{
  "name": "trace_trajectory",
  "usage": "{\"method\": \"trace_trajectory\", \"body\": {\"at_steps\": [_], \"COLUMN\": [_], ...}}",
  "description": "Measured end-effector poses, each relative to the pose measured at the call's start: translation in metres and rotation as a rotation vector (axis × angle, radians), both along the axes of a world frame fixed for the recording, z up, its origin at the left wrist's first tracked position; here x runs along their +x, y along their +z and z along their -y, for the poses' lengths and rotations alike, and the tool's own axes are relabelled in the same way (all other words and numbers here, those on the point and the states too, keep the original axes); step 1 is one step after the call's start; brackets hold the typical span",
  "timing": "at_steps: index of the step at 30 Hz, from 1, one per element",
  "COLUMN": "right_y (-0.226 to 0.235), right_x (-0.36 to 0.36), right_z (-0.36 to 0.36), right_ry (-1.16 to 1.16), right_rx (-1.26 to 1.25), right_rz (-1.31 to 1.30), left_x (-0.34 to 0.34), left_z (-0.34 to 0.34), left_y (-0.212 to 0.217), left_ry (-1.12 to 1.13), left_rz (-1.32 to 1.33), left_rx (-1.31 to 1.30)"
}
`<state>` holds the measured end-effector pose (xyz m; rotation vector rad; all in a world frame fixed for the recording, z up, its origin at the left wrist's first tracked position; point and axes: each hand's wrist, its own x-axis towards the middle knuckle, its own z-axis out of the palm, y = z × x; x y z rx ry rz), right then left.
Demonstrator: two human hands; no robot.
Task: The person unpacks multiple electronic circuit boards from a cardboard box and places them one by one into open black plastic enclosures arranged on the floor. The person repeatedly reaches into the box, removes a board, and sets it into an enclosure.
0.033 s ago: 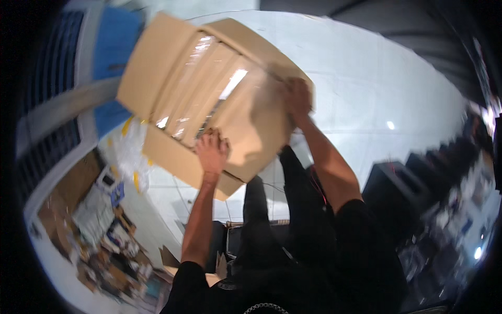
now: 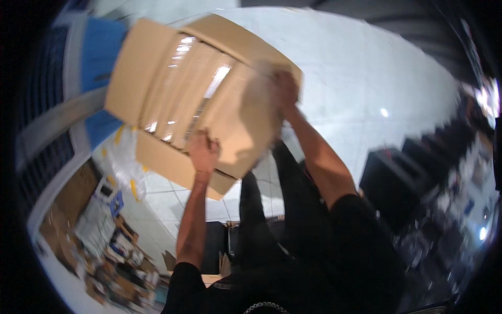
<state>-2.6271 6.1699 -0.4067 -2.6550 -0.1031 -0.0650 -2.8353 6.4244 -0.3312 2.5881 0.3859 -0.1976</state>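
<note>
A large cardboard box (image 2: 172, 167) stands in front of me with its flaps folded outward. Flat brown packages (image 2: 180, 89) lie side by side in it, some with shiny clear film or tape. On the near side, my left hand (image 2: 204, 152) rests on the box's inner edge and the packages, its fingers apart and pointing inward. My right hand (image 2: 285, 94) is at the right edge, bent over the cardboard; motion blurs its fingers. A wide smooth brown panel (image 2: 230, 125) lies between my hands, shadowed by the right arm.
Crumpled clear plastic with yellow tape (image 2: 125, 162) lies left of the box. Mixed cardboard and scraps (image 2: 115, 256) are heaped at lower left. Black box-shaped units (image 2: 389, 183) line the right side. An opened carton (image 2: 222, 264) sits by my legs on the white tiled floor (image 2: 345, 94).
The box and both hands appear slightly farther left in the picture, as the whole view shifts a little. Both hands stay on the box.
</note>
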Motion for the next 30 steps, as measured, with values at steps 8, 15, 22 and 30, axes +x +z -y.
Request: {"method": "trace_trajectory", "body": {"at_steps": [8, 15, 22, 30], "right_y": [0.110, 0.185, -0.002, 0.032], "right_x": [-0.150, -0.262, -0.265, -0.277], "right_z": [-0.017, 0.023, -0.020, -0.023], "right_ry": [-0.253, -0.571, -0.722, -0.707], "right_rx": [0.327, 0.301, 0.718, 1.469], "right_rz": [-0.025, -0.340, -0.554, -0.995], "left_x": [0.003, -0.077, -0.116, -0.086], "left_z": [-0.047, 0.137, 0.113, 0.011], "left_y": [-0.018, 0.048, -0.009, 0.021], "left_ry": [0.541, -0.498, 0.190, 0.032], "left_rz": [-0.380, -0.859, -0.342, -0.312], "left_rx": [-1.105, -0.991, -1.066, -0.222]}}
